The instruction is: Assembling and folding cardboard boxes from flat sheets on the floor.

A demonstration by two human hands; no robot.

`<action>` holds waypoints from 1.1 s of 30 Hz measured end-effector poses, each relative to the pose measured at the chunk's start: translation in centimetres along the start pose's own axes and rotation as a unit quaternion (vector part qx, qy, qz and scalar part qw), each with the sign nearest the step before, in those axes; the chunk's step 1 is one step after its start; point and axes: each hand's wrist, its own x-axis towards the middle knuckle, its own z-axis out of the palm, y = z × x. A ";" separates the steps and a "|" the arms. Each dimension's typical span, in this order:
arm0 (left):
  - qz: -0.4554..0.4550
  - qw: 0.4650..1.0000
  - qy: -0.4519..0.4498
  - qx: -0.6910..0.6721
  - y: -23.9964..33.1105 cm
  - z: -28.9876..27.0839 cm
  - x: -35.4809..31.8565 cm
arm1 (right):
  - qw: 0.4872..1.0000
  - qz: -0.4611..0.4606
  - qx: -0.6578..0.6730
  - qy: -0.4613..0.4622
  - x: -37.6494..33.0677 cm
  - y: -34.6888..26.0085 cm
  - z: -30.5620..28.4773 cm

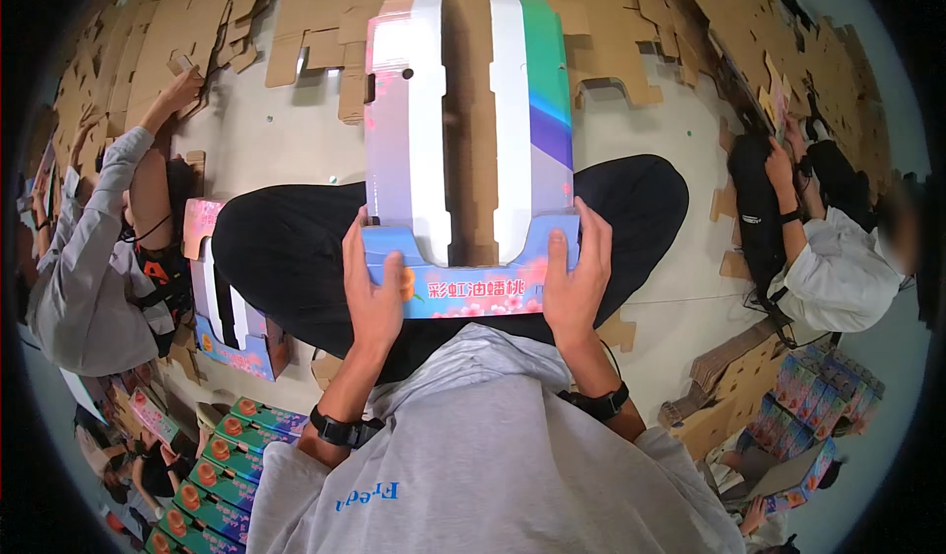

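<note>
My left hand and right hand clasp the printed carton centrally before me, thumbs on its near panel, fingers along its left and right sides. Step, apparently: squaring the near end; the next move likely calls for even pressure.

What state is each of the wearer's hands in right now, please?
Left hand: holding the floral-printed cardboard carton at its near left corner.
Right hand: holding it at the near right corner.
</note>
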 end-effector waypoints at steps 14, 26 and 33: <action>-0.083 0.980 0.023 -0.182 0.9 -0.4 2.3 | 0.996 0.061 0.060 -0.015 1.6 -0.3 0.1; -0.170 0.955 -0.097 -0.224 0.9 -1.5 3.8 | 0.991 0.109 0.078 -0.004 1.9 -1.3 0.2; -0.110 0.955 -0.096 -0.260 -0.7 -1.5 3.1 | 0.996 -0.016 0.087 0.031 1.4 -0.7 0.7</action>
